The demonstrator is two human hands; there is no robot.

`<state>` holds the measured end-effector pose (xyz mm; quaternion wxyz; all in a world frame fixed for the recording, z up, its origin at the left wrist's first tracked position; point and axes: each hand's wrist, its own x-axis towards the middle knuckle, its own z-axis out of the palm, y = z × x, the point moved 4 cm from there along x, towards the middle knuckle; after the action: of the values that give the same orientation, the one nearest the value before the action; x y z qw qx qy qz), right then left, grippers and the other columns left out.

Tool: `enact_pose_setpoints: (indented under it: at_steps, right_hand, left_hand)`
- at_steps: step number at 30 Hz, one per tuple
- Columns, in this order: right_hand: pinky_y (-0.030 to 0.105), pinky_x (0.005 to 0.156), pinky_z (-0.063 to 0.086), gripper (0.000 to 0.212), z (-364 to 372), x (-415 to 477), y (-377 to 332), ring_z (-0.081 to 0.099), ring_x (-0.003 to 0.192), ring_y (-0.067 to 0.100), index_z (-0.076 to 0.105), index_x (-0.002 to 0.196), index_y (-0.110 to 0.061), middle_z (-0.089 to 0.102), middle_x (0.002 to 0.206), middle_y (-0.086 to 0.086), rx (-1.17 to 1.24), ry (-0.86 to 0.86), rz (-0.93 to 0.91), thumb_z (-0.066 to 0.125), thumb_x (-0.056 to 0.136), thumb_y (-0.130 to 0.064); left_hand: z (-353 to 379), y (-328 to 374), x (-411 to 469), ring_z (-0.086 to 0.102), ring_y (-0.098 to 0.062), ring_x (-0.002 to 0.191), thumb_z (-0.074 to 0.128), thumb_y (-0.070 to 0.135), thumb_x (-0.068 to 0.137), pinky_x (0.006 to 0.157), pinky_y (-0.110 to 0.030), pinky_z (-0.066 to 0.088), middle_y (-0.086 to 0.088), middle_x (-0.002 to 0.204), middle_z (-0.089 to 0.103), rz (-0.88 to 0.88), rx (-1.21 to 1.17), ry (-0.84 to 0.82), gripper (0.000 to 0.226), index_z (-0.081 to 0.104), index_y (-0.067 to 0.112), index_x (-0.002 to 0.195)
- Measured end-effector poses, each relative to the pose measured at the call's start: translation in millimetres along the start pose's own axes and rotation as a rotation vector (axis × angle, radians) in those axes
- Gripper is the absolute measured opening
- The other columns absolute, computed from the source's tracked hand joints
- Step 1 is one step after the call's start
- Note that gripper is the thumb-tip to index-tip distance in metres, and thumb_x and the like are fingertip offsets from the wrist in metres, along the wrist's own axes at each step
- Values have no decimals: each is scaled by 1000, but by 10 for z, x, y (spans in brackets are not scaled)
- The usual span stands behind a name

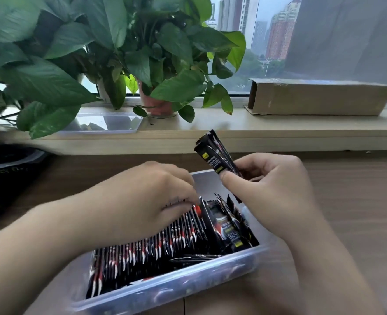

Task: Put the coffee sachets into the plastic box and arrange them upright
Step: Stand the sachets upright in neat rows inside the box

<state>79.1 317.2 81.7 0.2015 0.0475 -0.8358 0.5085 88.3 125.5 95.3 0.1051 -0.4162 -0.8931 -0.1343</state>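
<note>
A clear plastic box (169,289) sits on the wooden table in front of me. Inside it stands a long row of black-and-red coffee sachets (156,248), packed upright on edge, with a few leaning at the far right end and one or two lying flat near the front wall. My left hand (147,198) rests on top of the row, its fingertips pressing against the sachets near the far end. My right hand (272,192) is above the box's far right corner, holding a small bundle of black sachets (217,153) that points up and to the left.
A black bag (3,173) lies at the table's left edge. On the windowsill behind stand leafy potted plants (110,55), a clear plastic lid (106,122) and a long cardboard box (319,97). Bare wooden table surface (347,212) lies right of the box.
</note>
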Motion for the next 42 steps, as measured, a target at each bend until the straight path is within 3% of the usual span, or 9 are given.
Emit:
enact_pose_setpoints:
  at_steps: [6,15,23,28,30,34,37,40,42]
  right_hand:
    - [35,59,56,9,-5,35,80,64,56,13,74,63,-24,69,56,-9,-101,66,-10,77,69,-29]
    - [27,54,52,11,32,58,107,63,54,8,73,60,-24,68,54,-11,-101,54,9,77,68,-29]
    - [27,56,51,11,77,38,89,62,58,9,73,61,-23,67,57,-14,-128,66,-22,77,68,-30]
    - [25,56,50,8,86,50,94,61,57,7,74,63,-24,66,54,-12,-158,83,-39,78,67,-30]
    - [22,55,47,8,84,50,94,61,58,6,74,63,-24,66,55,-14,-165,85,-49,78,67,-30]
    - [23,55,48,10,76,38,95,61,58,5,73,62,-24,66,57,-16,-173,88,-56,78,67,-31]
    - [24,55,47,12,77,39,92,60,58,7,72,61,-23,66,59,-16,-166,92,-65,78,67,-31]
    - [24,56,47,12,77,38,86,61,58,7,72,60,-22,66,59,-16,-165,88,-67,78,67,-30]
    - [24,56,47,12,77,36,84,61,57,7,73,61,-23,66,58,-16,-172,85,-68,78,68,-30]
  left_hand:
    - [296,-141,358,62,-8,106,65,23,94,85,-27,51,15,116,71,261,80,-232,24,72,32,115]
    - [452,-221,350,67,-11,93,58,25,92,76,-33,54,14,97,73,206,73,-332,15,71,29,96]
    - [428,-141,364,59,-4,91,63,23,94,65,-6,32,14,99,69,266,142,-361,23,72,34,112]
    - [706,-13,701,57,-12,66,68,22,92,53,-5,41,9,77,61,-207,37,-671,27,72,19,119]
    - [847,-19,592,51,-15,54,67,26,91,40,-12,41,10,66,53,-99,30,-831,35,67,18,125]
    - [489,-132,557,68,-13,96,62,10,83,80,2,37,-1,108,75,71,-34,-553,20,80,10,91]
    - [526,-197,407,63,-20,115,55,1,83,88,4,30,-16,122,70,85,-97,-501,23,77,-7,85]
    - [629,-118,474,56,-26,125,53,-10,91,94,-8,37,-24,134,60,-27,-67,-621,21,70,-18,100]
    - [767,-88,592,64,-24,104,54,-5,96,80,-17,49,-16,131,64,-58,15,-817,27,64,-9,121]
